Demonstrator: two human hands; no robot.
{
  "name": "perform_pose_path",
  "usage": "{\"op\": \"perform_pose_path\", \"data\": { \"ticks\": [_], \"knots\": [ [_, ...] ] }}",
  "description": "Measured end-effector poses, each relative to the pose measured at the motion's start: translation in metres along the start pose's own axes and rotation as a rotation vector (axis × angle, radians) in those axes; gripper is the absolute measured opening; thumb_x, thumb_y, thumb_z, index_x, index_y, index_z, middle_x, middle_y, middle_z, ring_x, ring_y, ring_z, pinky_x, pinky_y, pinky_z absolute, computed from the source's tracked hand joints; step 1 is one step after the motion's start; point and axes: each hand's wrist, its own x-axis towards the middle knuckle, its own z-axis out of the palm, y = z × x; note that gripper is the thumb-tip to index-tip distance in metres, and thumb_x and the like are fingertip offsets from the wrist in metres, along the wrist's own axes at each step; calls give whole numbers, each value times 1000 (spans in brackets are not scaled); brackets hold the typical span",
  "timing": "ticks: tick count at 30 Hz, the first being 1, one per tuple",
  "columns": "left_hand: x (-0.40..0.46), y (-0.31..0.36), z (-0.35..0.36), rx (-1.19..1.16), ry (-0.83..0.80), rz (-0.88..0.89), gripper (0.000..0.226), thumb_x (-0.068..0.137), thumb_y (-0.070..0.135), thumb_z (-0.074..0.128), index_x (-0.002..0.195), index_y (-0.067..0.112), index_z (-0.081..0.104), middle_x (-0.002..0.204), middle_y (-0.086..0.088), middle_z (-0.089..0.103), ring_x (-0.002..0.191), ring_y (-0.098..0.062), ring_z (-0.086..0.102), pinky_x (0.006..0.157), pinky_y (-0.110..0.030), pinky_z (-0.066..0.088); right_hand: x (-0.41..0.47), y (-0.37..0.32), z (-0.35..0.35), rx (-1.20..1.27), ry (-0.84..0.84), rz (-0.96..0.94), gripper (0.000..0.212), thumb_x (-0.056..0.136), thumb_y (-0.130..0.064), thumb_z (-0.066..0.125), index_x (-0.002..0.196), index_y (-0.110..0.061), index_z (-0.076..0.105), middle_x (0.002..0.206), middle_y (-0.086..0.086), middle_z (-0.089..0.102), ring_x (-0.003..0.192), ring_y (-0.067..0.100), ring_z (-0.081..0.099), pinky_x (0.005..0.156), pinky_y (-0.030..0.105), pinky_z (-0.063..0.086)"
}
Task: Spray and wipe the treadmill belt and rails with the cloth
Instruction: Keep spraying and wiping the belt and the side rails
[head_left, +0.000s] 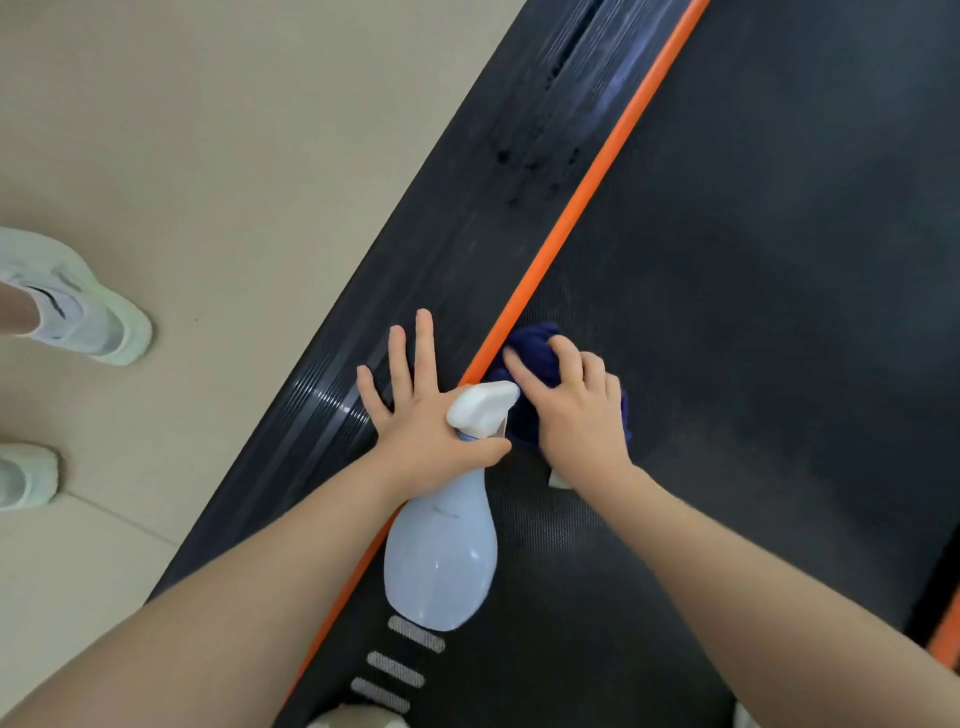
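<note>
The dark blue cloth (540, 364) sits bunched on the treadmill belt (753, 312), right against the orange strip (587, 192) that edges it, and the right hand (576, 410) is curled over it, fingers gripping the folds. Just beside it the left hand (421, 410) lies with fingers spread flat on the ribbed side rail (457, 260), its thumb hooked around the neck of the pale spray bottle (441, 551), which lies along the belt's edge. Dark wet spots fleck the rail further up, and someone's pale sneakers (78, 306) stand on the beige floor (208, 130) well apart from the machine.
</note>
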Motion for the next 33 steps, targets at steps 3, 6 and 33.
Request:
{"op": "perform_pose_path", "data": {
  "ticks": [3,6,33],
  "knots": [
    [0,0,1,1,-6,-20,63,74,42,68,132,33,44,143,14,-43,131,-13,-44,107,-48,-25,16,13,1,-61,46,-87,62,65,-18,75,123,-31,58,123,13,46,90,31,42,64,37,43],
    [-1,0,-1,-42,2,-14,70,77,35,69,139,21,39,123,24,-49,117,-6,-51,107,-47,-26,38,6,0,-15,95,160,57,68,-5,61,120,-29,62,123,18,54,90,40,53,67,43,43],
    [-10,17,-14,-26,-65,-90,77,80,26,67,145,9,28,129,20,-45,113,-4,-47,109,-47,-23,9,3,-13,19,58,393,64,68,3,67,125,-27,60,124,23,53,84,39,54,64,39,43]
  ]
}}
